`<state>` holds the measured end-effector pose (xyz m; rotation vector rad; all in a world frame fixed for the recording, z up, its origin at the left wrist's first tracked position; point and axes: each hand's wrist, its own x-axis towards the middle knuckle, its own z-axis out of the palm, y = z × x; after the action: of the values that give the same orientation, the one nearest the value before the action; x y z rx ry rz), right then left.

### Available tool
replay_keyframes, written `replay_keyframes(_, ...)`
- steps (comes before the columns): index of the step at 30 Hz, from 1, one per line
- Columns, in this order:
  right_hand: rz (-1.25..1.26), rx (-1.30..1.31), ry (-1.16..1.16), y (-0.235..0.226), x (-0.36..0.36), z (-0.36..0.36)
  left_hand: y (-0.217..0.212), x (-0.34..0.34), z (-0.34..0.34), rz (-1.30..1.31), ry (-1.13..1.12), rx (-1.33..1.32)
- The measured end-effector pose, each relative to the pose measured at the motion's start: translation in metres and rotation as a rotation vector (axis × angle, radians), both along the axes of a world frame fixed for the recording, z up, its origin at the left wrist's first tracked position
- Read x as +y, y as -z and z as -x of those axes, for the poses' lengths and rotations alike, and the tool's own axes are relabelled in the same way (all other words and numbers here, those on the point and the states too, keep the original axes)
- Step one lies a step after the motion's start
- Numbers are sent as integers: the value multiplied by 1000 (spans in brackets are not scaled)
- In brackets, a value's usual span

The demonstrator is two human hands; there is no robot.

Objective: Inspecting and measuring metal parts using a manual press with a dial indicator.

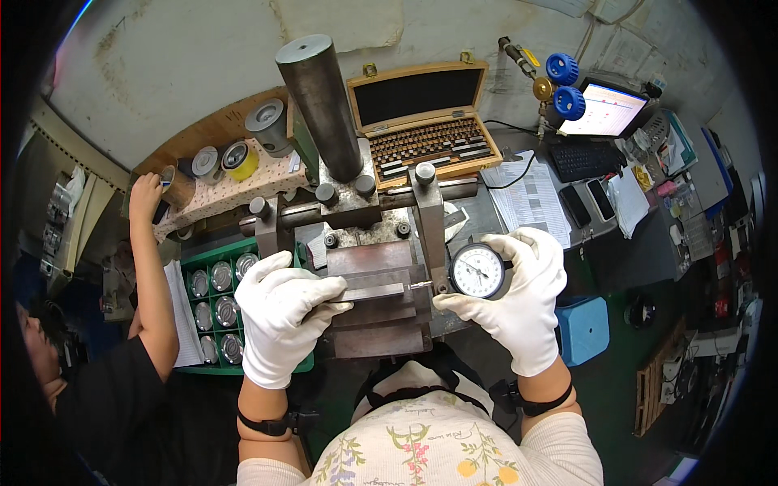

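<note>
Measuring step, by the look of it: steel comparator stand (348, 202) at the bench's middle, left hand (279, 312) closed on a flat gauge bar (374, 292) on the stand's plate, right hand (523, 304) wrapped around the dial indicator (478, 271) at the plate's right edge; next likely needs steady bar seating under the tip.
</note>
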<state>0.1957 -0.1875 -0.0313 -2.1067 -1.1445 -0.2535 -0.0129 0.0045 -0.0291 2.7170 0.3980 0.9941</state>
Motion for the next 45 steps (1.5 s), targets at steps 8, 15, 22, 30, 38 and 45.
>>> replay_keyframes(8,-9,-38,1,-1,1,1,1,-1,-1,2,-3,-10)
replay_keyframes(15,-15,-72,-6,-1,0,0,-3,1,-3,-26,3,-11)
replay_keyframes(22,-315,-133,-200,-5,-14,26,-3,-1,2,20,-3,9)
replay_keyframes(30,32,642,-447,12,-1,70,-1,1,-1,24,36,-20)
replay_keyframes(38,99,768,-416,15,7,71,0,2,-1,-16,17,-36)
replay_keyframes(45,91,802,-418,14,9,70,1,2,-1,-12,23,-39)
